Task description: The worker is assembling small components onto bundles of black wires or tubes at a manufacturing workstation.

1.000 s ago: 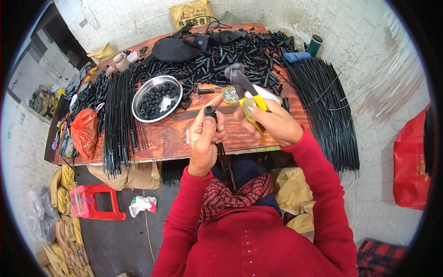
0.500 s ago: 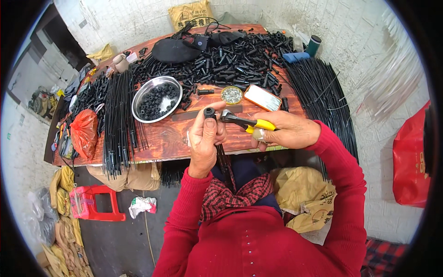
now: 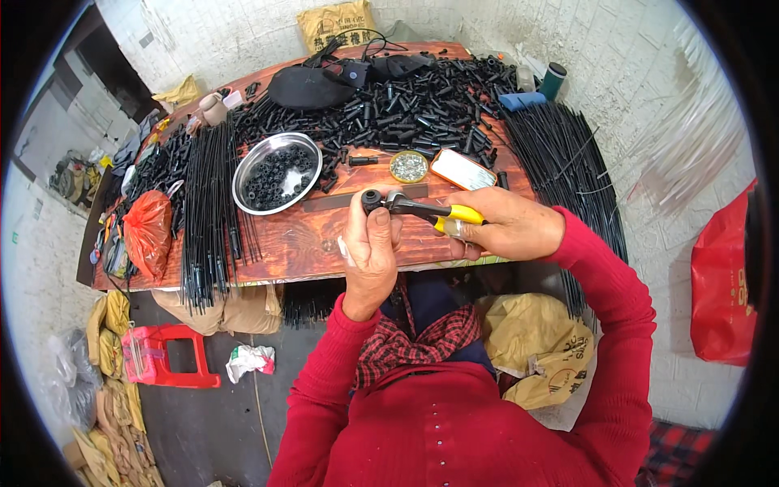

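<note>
Right of the round silver metal bowl (image 3: pixel 290 187), my left hand (image 3: pixel 371 253) pinches a black cylindrical fitting (image 3: pixel 371 200), seemingly part-done; my right hand (image 3: pixel 513 224) grips yellow-handled pliers (image 3: pixel 419 209).

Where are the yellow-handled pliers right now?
In the head view, just right of centre, the pliers are in the right hand, their head at the right side of the black fitting that the left hand holds.

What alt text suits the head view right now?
The right hand holds yellow-handled pliers up to a black part gripped in the left hand, at a table. Beyond lie a metal bowl of black rings, a dish of shiny bits and a heap of black parts.
</note>
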A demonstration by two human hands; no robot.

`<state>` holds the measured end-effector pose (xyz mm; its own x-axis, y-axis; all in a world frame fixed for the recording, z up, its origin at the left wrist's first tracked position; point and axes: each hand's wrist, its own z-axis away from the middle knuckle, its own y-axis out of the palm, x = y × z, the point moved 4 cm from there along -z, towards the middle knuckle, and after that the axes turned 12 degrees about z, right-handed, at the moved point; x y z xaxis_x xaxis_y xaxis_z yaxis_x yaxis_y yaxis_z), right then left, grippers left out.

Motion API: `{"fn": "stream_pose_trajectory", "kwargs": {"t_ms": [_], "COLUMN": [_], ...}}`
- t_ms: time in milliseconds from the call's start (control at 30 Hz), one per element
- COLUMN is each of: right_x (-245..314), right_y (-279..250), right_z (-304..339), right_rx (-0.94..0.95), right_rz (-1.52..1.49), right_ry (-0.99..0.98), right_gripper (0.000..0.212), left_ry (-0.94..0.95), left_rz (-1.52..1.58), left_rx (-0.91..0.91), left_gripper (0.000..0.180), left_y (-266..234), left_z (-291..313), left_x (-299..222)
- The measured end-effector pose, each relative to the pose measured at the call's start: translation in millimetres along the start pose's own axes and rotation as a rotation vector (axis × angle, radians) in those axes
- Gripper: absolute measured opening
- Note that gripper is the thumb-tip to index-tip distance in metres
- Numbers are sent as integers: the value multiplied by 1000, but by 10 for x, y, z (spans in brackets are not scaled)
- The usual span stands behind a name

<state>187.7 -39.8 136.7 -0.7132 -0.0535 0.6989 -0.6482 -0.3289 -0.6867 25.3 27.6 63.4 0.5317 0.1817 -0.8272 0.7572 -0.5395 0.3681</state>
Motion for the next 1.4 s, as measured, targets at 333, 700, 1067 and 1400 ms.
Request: {"fn": "stream_pose_trajectory", "kwargs": {"t_ms": [333,700,1067,1400], "right_x": [3,21,177,11], "right_y": [-6,-157,-290,115], "right_z": [-14,-65,-114,-213], "right_rx": [-279,202,233,-426], "right_rz": [411,-61,116,726], "right_ry": [-48,13,112,83], "right_gripper": [12,17,14,23], "left_ry": [26,-32,5,-23], "left_rz": [-60,143,26,-38], "left_rx": [-42,36,21,-90], "left_gripper": [27,26,25,28], "left_y": [54,47,10,-91], "left_z": [-54,1,-9,-111], "left_x": [25,15,63,152]}}
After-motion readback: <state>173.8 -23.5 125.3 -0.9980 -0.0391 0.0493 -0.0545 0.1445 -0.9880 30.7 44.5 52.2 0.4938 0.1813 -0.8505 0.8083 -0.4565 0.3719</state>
